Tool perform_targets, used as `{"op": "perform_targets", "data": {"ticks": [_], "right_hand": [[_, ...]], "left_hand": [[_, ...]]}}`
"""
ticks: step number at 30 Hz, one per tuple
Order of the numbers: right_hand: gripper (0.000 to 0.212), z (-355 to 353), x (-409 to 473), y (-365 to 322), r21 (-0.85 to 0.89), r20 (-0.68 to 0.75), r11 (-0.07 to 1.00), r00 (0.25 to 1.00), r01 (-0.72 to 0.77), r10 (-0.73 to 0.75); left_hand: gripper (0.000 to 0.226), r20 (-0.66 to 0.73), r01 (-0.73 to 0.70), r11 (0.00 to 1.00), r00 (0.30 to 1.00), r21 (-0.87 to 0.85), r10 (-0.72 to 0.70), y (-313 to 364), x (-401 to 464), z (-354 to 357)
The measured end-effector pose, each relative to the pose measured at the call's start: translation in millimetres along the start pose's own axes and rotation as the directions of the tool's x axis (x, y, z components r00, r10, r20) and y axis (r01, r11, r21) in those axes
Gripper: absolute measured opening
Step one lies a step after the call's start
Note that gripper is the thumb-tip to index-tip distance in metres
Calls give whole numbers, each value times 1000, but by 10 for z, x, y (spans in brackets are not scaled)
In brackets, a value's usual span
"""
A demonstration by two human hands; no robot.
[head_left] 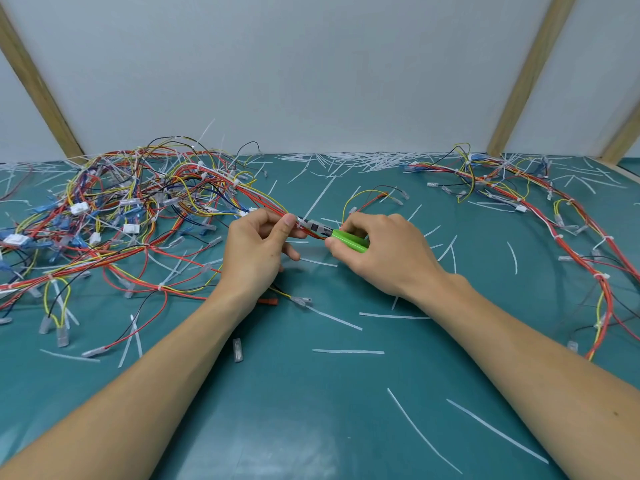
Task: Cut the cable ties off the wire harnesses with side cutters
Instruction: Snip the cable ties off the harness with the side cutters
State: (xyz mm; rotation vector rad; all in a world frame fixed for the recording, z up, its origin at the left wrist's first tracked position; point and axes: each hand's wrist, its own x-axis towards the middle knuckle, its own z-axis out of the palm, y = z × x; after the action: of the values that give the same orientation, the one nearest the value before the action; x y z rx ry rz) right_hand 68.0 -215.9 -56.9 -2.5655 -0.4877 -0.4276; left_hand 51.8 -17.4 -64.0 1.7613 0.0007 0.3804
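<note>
The left hand (256,244) is pinching a harness (270,202); the right hand (377,247) is gripping side cutters (346,239). Cut ties (349,351) are littering the surface (311,427); the ten-o'clock tangle (114,209) is awaiting cutting.

Evenly and softly lit from above, bright throughout, with only faint shadows under the forearms, a pale sheen of glare on the teal worktop (277,445) near the bottom edge, strong wide-angle bowing of the wooden struts (530,74) toward the edges, and slight softness overall.

Two hands (256,244), one side cutters (341,237), two harness heaps (114,209).
</note>
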Motion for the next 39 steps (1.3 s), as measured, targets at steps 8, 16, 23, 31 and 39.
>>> {"op": "perform_targets", "data": {"ticks": [8,16,23,31,39], "right_hand": [[31,-17,-11,-29,-9,-47,999,998,50,-50],[33,-2,-16,-51,13,-57,1000,998,4,-3],[38,-15,2,-82,-14,-56,1000,998,-4,3],[38,-8,-20,-71,-36,-48,999,999,3,-4],[37,-24,-13,-63,-52,-66,998,997,36,-39]], "left_hand": [[19,3,-11,1000,1000,20,11,-11,4,3],[16,13,-23,999,1000,-31,24,15,-10,8],[16,5,-37,999,999,-24,37,2,-3,3],[17,4,-35,999,999,-12,35,-7,3,8],[17,-4,-26,998,1000,-54,25,7,1,7]]}}
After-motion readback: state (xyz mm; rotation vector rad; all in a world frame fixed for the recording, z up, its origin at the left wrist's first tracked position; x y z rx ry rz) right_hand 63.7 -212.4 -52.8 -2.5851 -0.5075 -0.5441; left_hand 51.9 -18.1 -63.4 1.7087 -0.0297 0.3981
